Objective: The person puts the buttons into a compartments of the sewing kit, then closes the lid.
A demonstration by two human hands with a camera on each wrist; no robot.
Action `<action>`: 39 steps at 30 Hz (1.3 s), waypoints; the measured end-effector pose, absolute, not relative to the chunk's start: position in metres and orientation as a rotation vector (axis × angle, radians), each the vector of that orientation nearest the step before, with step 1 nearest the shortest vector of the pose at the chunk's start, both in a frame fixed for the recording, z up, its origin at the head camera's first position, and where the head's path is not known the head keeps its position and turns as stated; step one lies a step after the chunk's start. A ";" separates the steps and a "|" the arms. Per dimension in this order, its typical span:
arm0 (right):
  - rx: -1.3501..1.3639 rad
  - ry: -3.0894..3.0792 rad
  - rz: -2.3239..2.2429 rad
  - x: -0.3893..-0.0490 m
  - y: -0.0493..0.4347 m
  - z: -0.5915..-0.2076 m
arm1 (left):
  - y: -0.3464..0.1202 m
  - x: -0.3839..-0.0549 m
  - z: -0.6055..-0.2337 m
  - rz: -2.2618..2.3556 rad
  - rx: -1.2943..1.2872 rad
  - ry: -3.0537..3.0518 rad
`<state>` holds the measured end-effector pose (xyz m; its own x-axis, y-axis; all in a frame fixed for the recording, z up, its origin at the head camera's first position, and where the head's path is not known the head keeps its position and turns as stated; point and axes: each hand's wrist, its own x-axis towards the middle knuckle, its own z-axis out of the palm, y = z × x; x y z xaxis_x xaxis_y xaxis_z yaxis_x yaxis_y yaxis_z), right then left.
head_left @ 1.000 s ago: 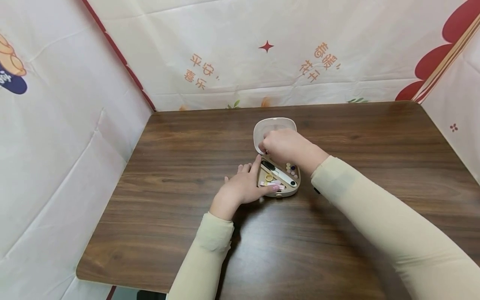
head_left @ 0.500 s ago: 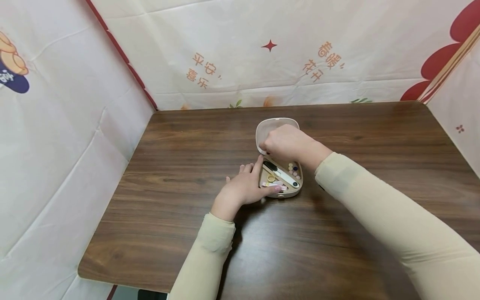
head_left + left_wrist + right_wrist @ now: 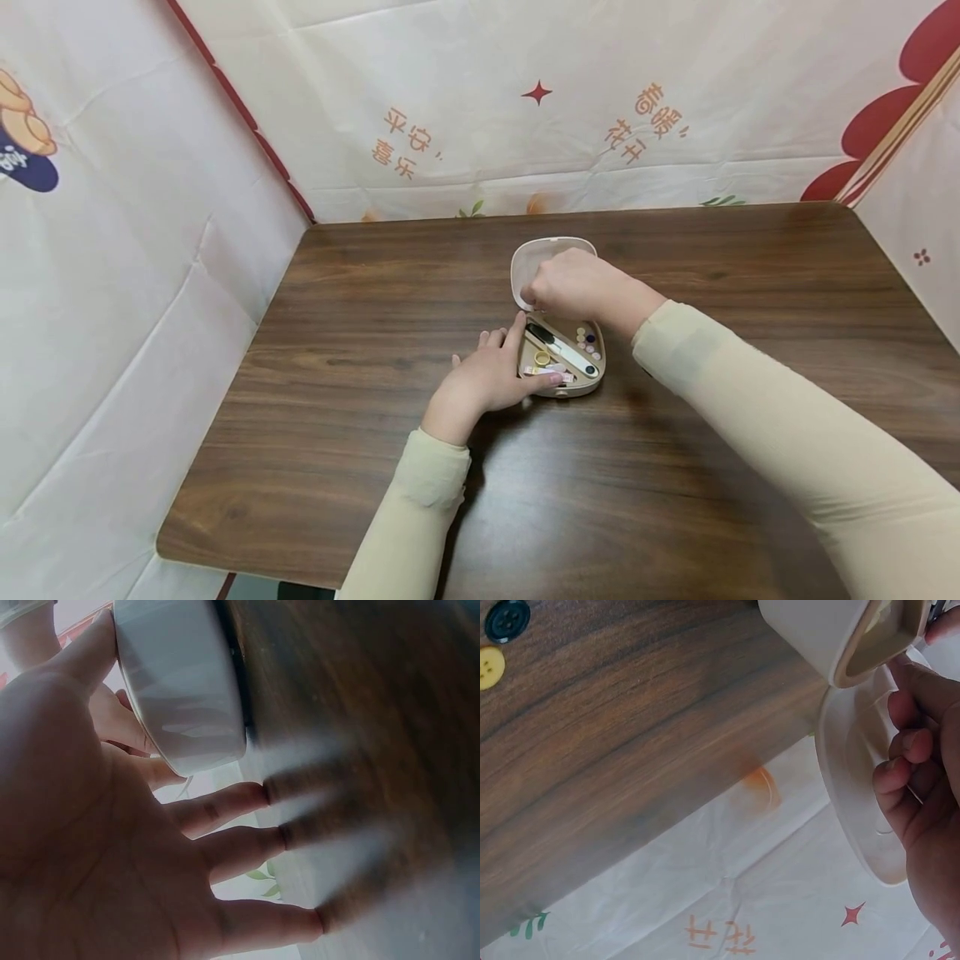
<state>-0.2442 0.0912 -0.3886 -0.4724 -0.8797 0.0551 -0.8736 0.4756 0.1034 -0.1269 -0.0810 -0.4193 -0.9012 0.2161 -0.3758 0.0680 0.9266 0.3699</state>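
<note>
A small beige sewing box (image 3: 587, 386) stands on the wooden table with its lid (image 3: 527, 264) raised at the back. My left hand (image 3: 483, 379) spreads against its left side, thumb over the front rim and forefinger at the rear corner. In the left wrist view the other fingers (image 3: 247, 847) reach straight to the tabletop. My right hand (image 3: 573, 283) is over the back of the box, before the lid, fingers curled; their tips and anything between them are hidden. Inside lie a white tool with a black end (image 3: 570, 356), a gold ring (image 3: 542, 357) and small round pieces (image 3: 590, 339).
Pinkish-white pieces (image 3: 542, 372) lie in the front compartment, near the left thumb. In the right wrist view a dark button (image 3: 508, 620) and a yellow button (image 3: 490, 669) lie on the table (image 3: 360, 317). A printed white cloth (image 3: 487, 100) hangs behind the table.
Compared with a second ago, the view has shifted slightly. Both hands keep about the same places at the box, and its contents look unmoved.
</note>
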 end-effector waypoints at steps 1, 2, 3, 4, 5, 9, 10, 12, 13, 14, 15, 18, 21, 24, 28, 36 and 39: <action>1.562 -2.618 -0.093 -0.244 0.091 -0.388 | -0.081 -0.127 -0.420 0.487 0.205 2.664; 1.569 -2.624 -0.095 -0.244 0.091 -0.388 | -0.081 -0.127 -0.420 0.483 0.204 2.663; 1.577 -2.630 -0.099 -0.244 0.090 -0.388 | -0.080 -0.127 -0.420 0.477 0.202 2.661; 1.583 -2.636 -0.105 -0.245 0.090 -0.388 | -0.080 -0.127 -0.421 0.472 0.201 2.659; 1.586 -2.644 -0.110 -0.245 0.090 -0.388 | -0.080 -0.127 -0.421 0.471 0.199 2.658; 1.607 -2.639 -0.123 -0.245 0.091 -0.388 | -0.080 -0.127 -0.421 0.474 0.199 2.662; 1.610 -2.636 -0.121 -0.245 0.091 -0.388 | -0.080 -0.128 -0.422 0.475 0.200 2.663; 1.619 -2.628 -0.106 -0.246 0.092 -0.388 | -0.080 -0.128 -0.423 0.475 0.200 2.664; 1.622 -2.620 -0.095 -0.246 0.093 -0.388 | -0.080 -0.128 -0.423 0.476 0.199 2.664; 1.624 -2.616 -0.085 -0.247 0.093 -0.388 | -0.080 -0.127 -0.423 0.475 0.201 2.663; 1.625 -2.613 -0.076 -0.247 0.093 -0.389 | -0.080 -0.127 -0.423 0.475 0.202 2.662; 1.635 -2.606 -0.057 -0.249 0.091 -0.389 | -0.080 -0.127 -0.422 0.482 0.202 2.663; 1.648 -2.619 -0.044 -0.250 0.089 -0.389 | -0.080 -0.127 -0.422 0.487 0.197 2.666; 1.653 -2.628 -0.046 -0.251 0.088 -0.390 | -0.080 -0.127 -0.422 0.488 0.191 2.667; 1.661 -2.594 -0.063 -0.252 0.090 -0.392 | -0.079 -0.128 -0.422 0.484 0.188 2.664; 1.687 -2.452 -0.103 -0.252 0.092 -0.400 | -0.079 -0.128 -0.421 0.479 0.177 2.674; 1.656 -2.475 -0.161 -0.249 0.092 -0.400 | -0.079 -0.128 -0.421 0.482 0.182 2.673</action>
